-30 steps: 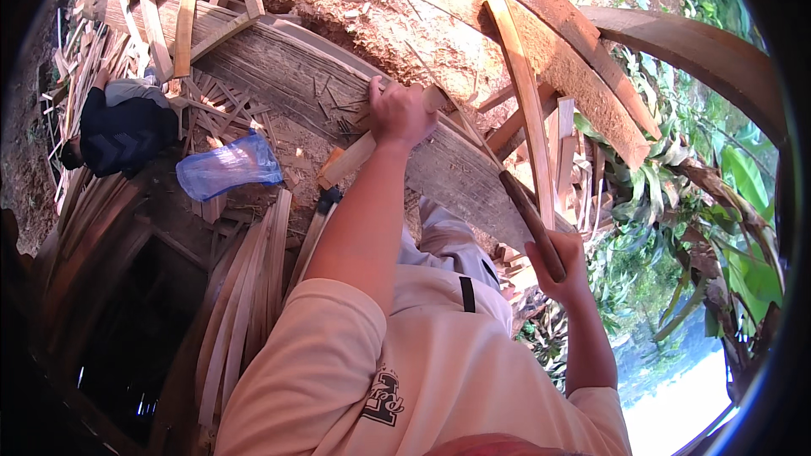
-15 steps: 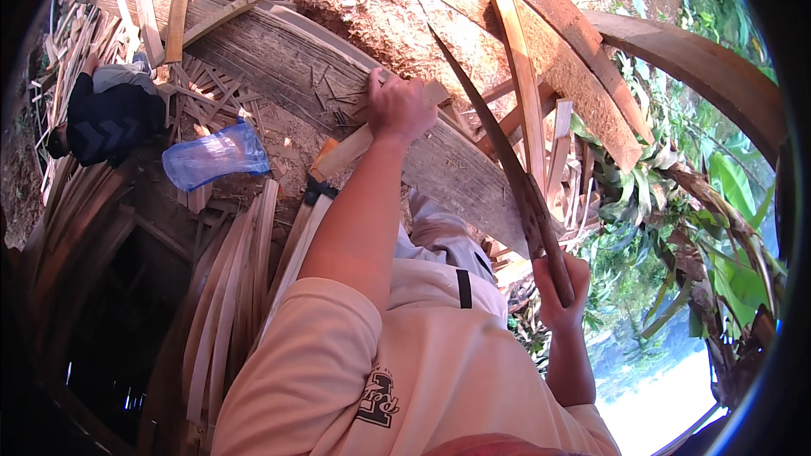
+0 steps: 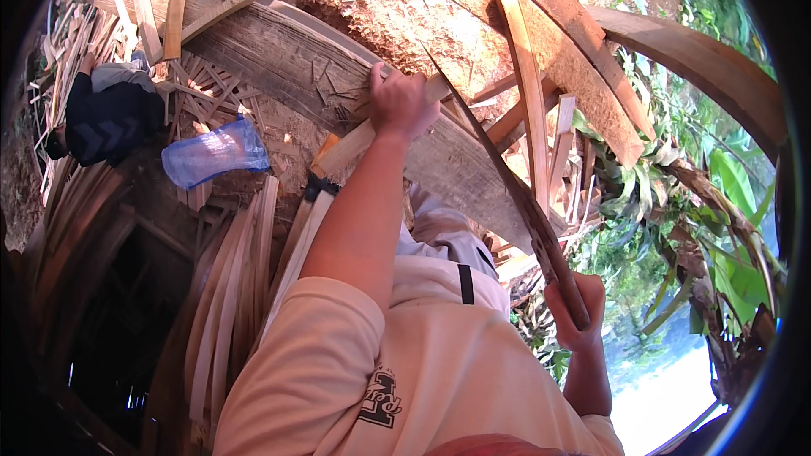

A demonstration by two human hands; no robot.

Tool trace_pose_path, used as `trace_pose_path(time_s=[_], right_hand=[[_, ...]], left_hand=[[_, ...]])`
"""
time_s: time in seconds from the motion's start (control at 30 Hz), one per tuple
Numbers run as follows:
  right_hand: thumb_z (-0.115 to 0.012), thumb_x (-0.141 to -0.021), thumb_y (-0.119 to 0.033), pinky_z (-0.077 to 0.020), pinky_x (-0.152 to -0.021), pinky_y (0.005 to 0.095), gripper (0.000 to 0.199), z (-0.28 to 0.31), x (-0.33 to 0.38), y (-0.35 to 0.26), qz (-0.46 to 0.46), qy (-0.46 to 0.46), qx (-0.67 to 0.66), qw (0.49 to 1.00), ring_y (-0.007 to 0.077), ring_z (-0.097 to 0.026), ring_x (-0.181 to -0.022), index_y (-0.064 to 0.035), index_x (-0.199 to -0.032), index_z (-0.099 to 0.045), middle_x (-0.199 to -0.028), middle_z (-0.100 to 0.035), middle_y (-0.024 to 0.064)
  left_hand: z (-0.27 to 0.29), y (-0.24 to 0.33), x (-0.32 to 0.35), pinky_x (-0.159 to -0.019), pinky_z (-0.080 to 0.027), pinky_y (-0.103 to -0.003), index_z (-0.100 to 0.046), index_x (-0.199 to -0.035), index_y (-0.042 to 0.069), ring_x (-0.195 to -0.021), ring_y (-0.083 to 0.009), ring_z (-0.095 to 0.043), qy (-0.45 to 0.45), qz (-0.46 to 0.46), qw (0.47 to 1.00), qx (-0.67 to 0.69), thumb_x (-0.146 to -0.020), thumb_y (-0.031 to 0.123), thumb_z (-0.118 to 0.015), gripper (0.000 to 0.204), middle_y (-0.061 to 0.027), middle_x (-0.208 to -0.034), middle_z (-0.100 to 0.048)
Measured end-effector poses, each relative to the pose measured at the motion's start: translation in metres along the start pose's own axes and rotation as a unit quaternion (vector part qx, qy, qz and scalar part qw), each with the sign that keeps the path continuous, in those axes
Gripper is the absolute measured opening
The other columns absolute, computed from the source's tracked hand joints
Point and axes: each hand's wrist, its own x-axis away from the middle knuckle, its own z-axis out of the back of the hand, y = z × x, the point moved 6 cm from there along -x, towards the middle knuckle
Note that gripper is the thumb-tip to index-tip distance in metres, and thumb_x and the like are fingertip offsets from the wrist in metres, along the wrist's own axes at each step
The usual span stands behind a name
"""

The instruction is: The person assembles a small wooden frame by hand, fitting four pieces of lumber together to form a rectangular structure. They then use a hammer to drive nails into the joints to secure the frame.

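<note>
My left hand (image 3: 402,104) is closed over a pale wooden strip (image 3: 348,150), pressing it against the top of a long weathered plank (image 3: 270,59). The strip lies across the plank, and its short far end sticks out to the right of my knuckles. My right hand (image 3: 579,312), lower right, is wrapped round the handle of a long tapering handsaw (image 3: 498,160). Its dark blade, seen nearly edge-on, slants up and left past the strip's far end. Whether the blade touches the strip, I cannot tell. Thin wood slivers (image 3: 329,89) lie on the plank left of my hand.
A person in dark clothes (image 3: 114,114) sits at the far left, by a translucent blue plastic bag (image 3: 216,152). Long wooden strips (image 3: 224,312) stand at lower left. An upright board (image 3: 525,93) and curved planks (image 3: 608,76) rise beyond the saw. Green leaves (image 3: 731,186) are at right.
My right hand has pulled the handsaw down and to the right, toward me, so the blade has slid back. My left hand stays on the strip, almost unmoved.
</note>
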Motion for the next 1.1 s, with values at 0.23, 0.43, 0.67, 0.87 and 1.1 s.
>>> trace_pose_path(time_s=[0.23, 0.43, 0.67, 0.87, 1.1], right_hand=[[-0.065, -0.094, -0.01, -0.0327, -0.049, 0.0326, 0.023, -0.046, -0.118, 0.0, 0.086, -0.034, -0.017, 0.996, 0.008, -0.04, -0.054, 0.0005, -0.076, -0.055, -0.058, -0.046, 0.0013], [-0.068, -0.098, -0.018, -0.0306, -0.05, 0.0311, 0.03, -0.075, -0.187, 0.01, 0.116, -0.006, -0.103, 0.988, 0.0063, -0.04, -0.057, -0.0001, -0.077, -0.056, -0.06, -0.045, -0.0014], [-0.065, -0.091, -0.006, -0.0314, -0.046, 0.0321, 0.017, -0.011, -0.04, -0.003, 0.067, -0.019, 0.011, 0.997, 0.0089, -0.041, -0.049, 0.0007, -0.076, -0.06, -0.054, -0.047, 0.002], [-0.068, -0.097, -0.017, -0.0323, -0.05, 0.0316, 0.029, -0.069, -0.188, 0.001, 0.101, -0.025, -0.044, 0.994, 0.007, -0.04, -0.057, 0.0006, -0.077, -0.057, -0.058, -0.047, 0.0011], [-0.068, -0.097, -0.015, -0.0321, -0.051, 0.0315, 0.026, -0.063, -0.144, 0.001, 0.082, 0.008, -0.055, 0.995, 0.0075, -0.04, -0.057, 0.0011, -0.079, -0.058, -0.061, -0.048, 0.0003]], left_hand=[[-0.002, -0.002, 0.003, -0.115, -0.035, -0.049, -0.075, -0.086, 0.011, -0.085, -0.0224, -0.071, 0.028, -0.019, 0.999, 0.003, -0.078, 0.028, -0.074, 0.018, -0.0064, -0.073, -0.071], [-0.002, -0.003, 0.0, -0.114, -0.036, -0.049, -0.075, -0.086, 0.011, -0.086, -0.0231, -0.072, -0.01, 0.014, 1.0, -0.018, -0.079, 0.03, -0.072, 0.02, -0.0077, -0.073, -0.072], [-0.003, -0.004, 0.003, -0.115, -0.036, -0.048, -0.073, -0.082, 0.012, -0.083, -0.0229, -0.072, -0.001, 0.018, 1.0, 0.009, -0.08, 0.029, -0.076, 0.018, -0.0094, -0.076, -0.073], [-0.001, -0.005, 0.002, -0.116, -0.034, -0.048, -0.074, -0.085, 0.012, -0.086, -0.0242, -0.072, 0.016, 0.008, 1.0, 0.013, -0.08, 0.03, -0.074, 0.019, -0.0089, -0.072, -0.072], [-0.002, -0.003, 0.003, -0.116, -0.035, -0.045, -0.075, -0.088, 0.013, -0.083, -0.0217, -0.073, -0.028, 0.039, 0.999, -0.009, -0.082, 0.035, -0.074, 0.023, -0.009, -0.074, -0.073]])
